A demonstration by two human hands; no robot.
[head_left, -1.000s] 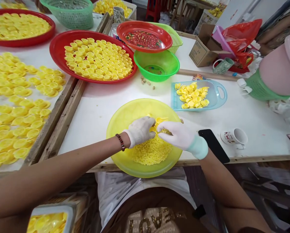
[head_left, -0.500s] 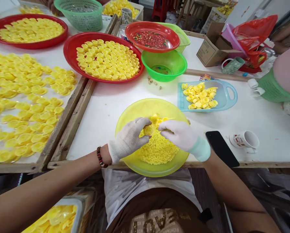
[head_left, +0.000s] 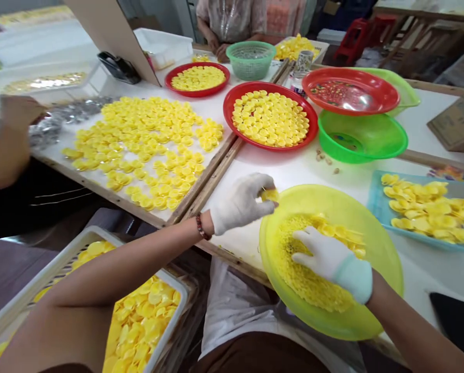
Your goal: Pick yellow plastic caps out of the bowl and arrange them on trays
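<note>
My left hand [head_left: 243, 204], in a white glove with bare fingertips, grips a small yellow plastic cup [head_left: 270, 195] beside the left rim of a large yellow bowl [head_left: 389, 269]. Inside that bowl my gloved right hand [head_left: 327, 255] reaches down to the yellow granules [head_left: 321, 295], its thumb and fingers apart; the fingertips are partly hidden. More yellow cups [head_left: 344, 235] lie in the bowl behind the right hand. To the right, a light blue tray [head_left: 375, 199] carries a heap of similar yellow cups [head_left: 436, 210].
Red trays of yellow cups [head_left: 271, 118] stand behind, beside a green basin [head_left: 362, 135]. Many cups [head_left: 139, 137] cover the left table. A wooden edge [head_left: 212, 181] divides the tables. A crate of cups [head_left: 177, 305] sits low left. A person's arm [head_left: 10, 140] is at far left.
My view has swung left. My left hand has moved from over the bowl to its left rim with the cup. My right hand has lowered among the granules.
</note>
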